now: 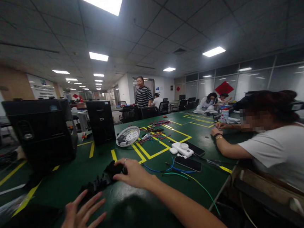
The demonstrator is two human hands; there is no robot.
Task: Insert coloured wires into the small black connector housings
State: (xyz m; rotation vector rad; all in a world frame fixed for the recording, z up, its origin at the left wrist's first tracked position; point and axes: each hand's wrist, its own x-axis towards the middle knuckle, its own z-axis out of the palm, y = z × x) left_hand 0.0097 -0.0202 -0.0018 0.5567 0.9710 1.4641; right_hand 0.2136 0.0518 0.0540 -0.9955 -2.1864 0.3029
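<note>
My left hand (77,220) is at the lower left, its fingers spread and nothing in them. Just beyond its fingertips lies a row of small black parts (96,184) on the green table (141,203); their exact kind is too dark to make out. At the far end of this row, my right hand (133,172) has its thumb and fingers closed about a dark black piece (111,168). Part of that piece is hidden by the fingers. A ring shows on one finger of the right hand.
Two black computer cases (101,122) stand at the left. A white basket (128,136), loose wires (156,136), a white device (183,149) and a phone (188,164) lie ahead. A co-worker in a white shirt (282,148) sits at the right, both hands at the table.
</note>
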